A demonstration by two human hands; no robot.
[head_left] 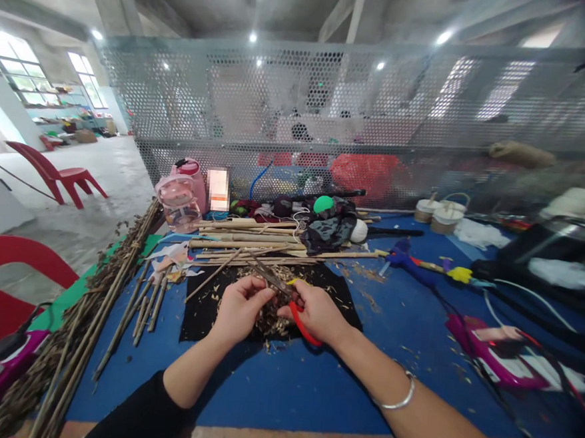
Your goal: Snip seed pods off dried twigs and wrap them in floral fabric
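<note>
My right hand is closed around scissors with red handles, their dark blades pointing up and to the left. Close beside it, my left hand is closed in a pinch near the blades. What its fingers hold is too small and covered to make out. Below both hands, a pile of dry brown plant bits lies on a black cloth strewn with pale shavings. A thin stick lies slanted across the cloth's left side.
Cut bamboo sticks lie behind the cloth, with short pieces to its left. Long dried stalks line the left edge. A pink jug stands at the back left. A magenta power strip and cables lie right, before a mesh partition.
</note>
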